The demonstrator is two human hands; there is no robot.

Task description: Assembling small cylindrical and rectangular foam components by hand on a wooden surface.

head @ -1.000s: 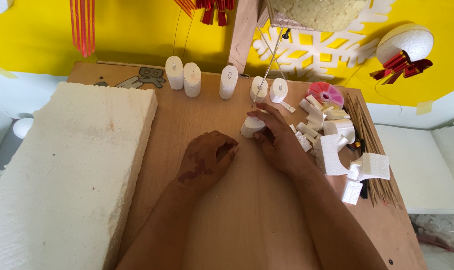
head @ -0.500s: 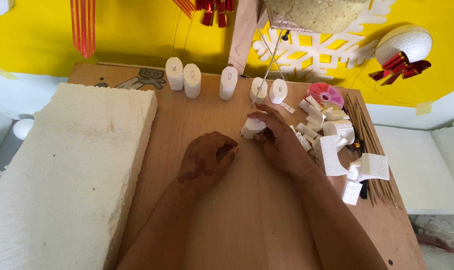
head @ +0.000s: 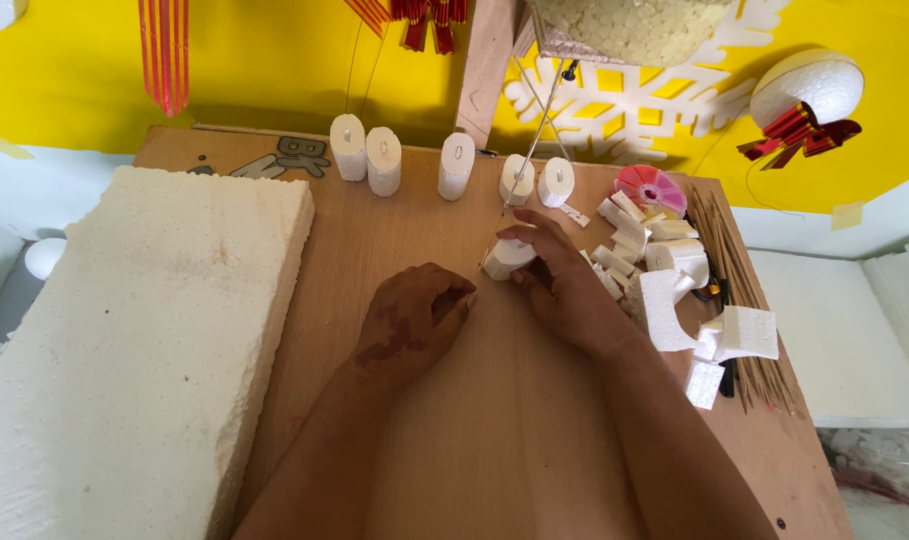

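A small white foam piece [head: 507, 258] lies on the wooden bench [head: 415, 450], near its middle, and a thin wire [head: 537, 140] comes down slantwise from above and meets the bench just beside this piece; it looks as if the piece is kept there so that the wire can cut it. The right hand [head: 565, 285] closes on the foam piece from the right side, the thumb and fingers curled around it, probably to keep it steady against the wire. The left hand [head: 413, 322] rests on the bench just left of the foam piece, with the fingers loosely bent and the tips turned toward it; it holds nothing that I can see, and I cannot tell if it touches the piece. Behind the foam piece, at the far edge of the bench, a row of rounded foam shapes [head: 455, 165] stands upright, side by side, like finished pieces set out of the way. To the right of the foam piece lies a heap of foam offcuts [head: 675, 290], with a pink round box [head: 651, 187] behind it and a bundle of thin wooden sticks [head: 735, 260] further right. Far to the left of the foam piece, a big thick foam slab [head: 135, 350] covers that side of the bench.
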